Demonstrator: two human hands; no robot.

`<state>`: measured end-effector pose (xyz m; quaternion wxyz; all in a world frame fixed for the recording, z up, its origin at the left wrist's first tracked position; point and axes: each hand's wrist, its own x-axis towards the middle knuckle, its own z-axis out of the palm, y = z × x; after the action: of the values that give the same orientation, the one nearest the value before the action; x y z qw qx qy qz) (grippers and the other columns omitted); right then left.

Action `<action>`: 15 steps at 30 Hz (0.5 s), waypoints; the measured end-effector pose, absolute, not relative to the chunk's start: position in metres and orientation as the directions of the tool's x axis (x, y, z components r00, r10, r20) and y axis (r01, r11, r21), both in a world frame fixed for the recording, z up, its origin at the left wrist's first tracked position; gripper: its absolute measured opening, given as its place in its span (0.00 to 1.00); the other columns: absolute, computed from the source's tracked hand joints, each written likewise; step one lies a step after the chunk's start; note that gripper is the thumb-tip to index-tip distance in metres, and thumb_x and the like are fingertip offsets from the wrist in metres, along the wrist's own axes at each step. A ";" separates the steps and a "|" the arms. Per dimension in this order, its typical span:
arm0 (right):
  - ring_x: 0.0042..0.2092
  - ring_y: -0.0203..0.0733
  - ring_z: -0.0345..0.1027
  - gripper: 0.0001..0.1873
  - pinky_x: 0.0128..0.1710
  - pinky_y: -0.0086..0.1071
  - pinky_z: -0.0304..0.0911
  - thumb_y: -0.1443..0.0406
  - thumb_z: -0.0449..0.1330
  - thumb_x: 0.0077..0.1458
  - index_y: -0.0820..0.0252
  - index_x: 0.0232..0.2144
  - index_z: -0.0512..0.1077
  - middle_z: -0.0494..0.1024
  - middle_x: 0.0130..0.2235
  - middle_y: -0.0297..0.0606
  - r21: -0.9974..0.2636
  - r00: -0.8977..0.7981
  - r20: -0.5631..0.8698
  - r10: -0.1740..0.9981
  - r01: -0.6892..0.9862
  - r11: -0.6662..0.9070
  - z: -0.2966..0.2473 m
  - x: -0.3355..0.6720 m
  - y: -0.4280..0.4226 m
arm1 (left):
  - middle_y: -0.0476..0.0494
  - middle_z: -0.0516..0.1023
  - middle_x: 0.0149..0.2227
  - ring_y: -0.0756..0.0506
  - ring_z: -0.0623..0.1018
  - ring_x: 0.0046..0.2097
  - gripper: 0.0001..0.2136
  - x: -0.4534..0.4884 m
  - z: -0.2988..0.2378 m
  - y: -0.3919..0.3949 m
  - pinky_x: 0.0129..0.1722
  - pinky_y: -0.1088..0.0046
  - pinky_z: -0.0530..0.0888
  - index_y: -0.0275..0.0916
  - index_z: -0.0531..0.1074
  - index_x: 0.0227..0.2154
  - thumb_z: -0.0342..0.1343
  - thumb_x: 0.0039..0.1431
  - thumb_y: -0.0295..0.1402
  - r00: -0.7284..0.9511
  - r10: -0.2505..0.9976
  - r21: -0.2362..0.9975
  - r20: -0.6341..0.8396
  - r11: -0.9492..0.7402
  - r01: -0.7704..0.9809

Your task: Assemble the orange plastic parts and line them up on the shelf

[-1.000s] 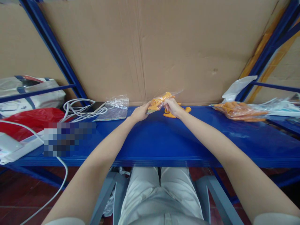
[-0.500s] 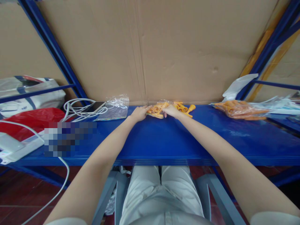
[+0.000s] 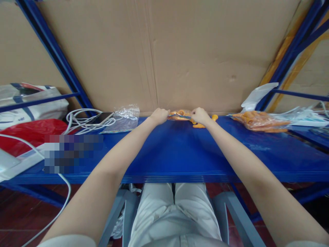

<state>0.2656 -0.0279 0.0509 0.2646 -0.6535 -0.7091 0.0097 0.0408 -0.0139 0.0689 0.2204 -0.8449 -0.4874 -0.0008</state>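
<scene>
A clear plastic bag [image 3: 180,115] with orange plastic pieces in it is stretched between my two hands at the back of the blue table. My left hand [image 3: 160,116] is closed on the bag's left end. Its right end is pinched in the closed fingers of my right hand [image 3: 200,116]. Loose orange plastic pieces [image 3: 199,126] lie on the table below and beside my right hand, partly hidden by it. What kind of parts they are is too small to tell.
A filled clear bag of orange pieces [image 3: 259,121] lies to the right. On the left are a flat clear bag [image 3: 125,118], a coiled white cable [image 3: 79,118], a phone [image 3: 106,117] and a red plastic bag [image 3: 33,133]. Cardboard [image 3: 195,58] stands behind the blue table [image 3: 177,154].
My hands have moved apart and gripped both ends of the bag, which was lying lower under my fingers. My right hand now covers some of the loose orange pieces.
</scene>
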 end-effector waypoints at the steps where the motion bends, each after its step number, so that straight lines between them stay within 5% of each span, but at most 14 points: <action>1: 0.54 0.56 0.76 0.18 0.53 0.39 0.69 0.70 0.59 0.52 0.63 0.44 0.82 0.83 0.50 0.52 -0.330 -0.057 0.375 0.925 0.925 0.191 0.055 0.270 -0.029 | 0.33 0.83 0.50 0.40 0.81 0.54 0.22 0.044 0.074 -0.015 0.52 0.69 0.74 0.35 0.74 0.59 0.45 0.67 0.26 0.509 0.832 -0.371 0.221 -0.411 0.833; 4: 0.63 0.53 0.68 0.40 0.62 0.40 0.63 0.69 0.66 0.47 0.62 0.65 0.69 0.70 0.65 0.50 -0.294 -0.284 0.338 0.897 0.874 0.388 0.064 0.278 -0.037 | 0.30 0.83 0.50 0.38 0.81 0.54 0.19 0.053 0.085 -0.019 0.52 0.67 0.75 0.33 0.79 0.53 0.47 0.66 0.29 0.451 0.865 -0.356 0.220 -0.359 0.863; 6: 0.66 0.51 0.64 0.46 0.65 0.39 0.61 0.65 0.69 0.48 0.58 0.69 0.63 0.65 0.69 0.46 -0.307 -0.407 0.294 0.865 0.817 0.489 0.067 0.278 -0.042 | 0.28 0.82 0.50 0.36 0.80 0.55 0.19 0.058 0.089 -0.021 0.52 0.66 0.75 0.31 0.78 0.54 0.48 0.66 0.29 0.434 0.877 -0.337 0.206 -0.352 0.873; 10: 0.65 0.51 0.66 0.25 0.64 0.41 0.60 0.58 0.57 0.65 0.54 0.62 0.73 0.73 0.64 0.43 -0.281 -0.351 0.362 0.864 0.842 0.460 0.071 0.269 -0.048 | 0.30 0.82 0.51 0.37 0.80 0.55 0.20 0.062 0.092 -0.022 0.53 0.67 0.75 0.33 0.77 0.56 0.51 0.64 0.30 0.439 0.877 -0.282 0.194 -0.379 0.882; 15: 0.54 0.52 0.76 0.23 0.52 0.39 0.68 0.55 0.49 0.71 0.55 0.54 0.79 0.83 0.50 0.47 -0.164 -0.108 0.437 0.893 0.966 0.198 0.080 0.265 -0.048 | 0.38 0.82 0.53 0.39 0.80 0.55 0.21 0.052 0.089 -0.014 0.52 0.67 0.75 0.45 0.74 0.60 0.50 0.68 0.37 0.451 0.861 -0.250 0.234 -0.395 0.884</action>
<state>0.2654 -0.0477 0.0800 0.2264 -0.6281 -0.7400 -0.0812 0.0523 -0.0138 0.0890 0.1707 -0.8346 -0.5227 -0.0333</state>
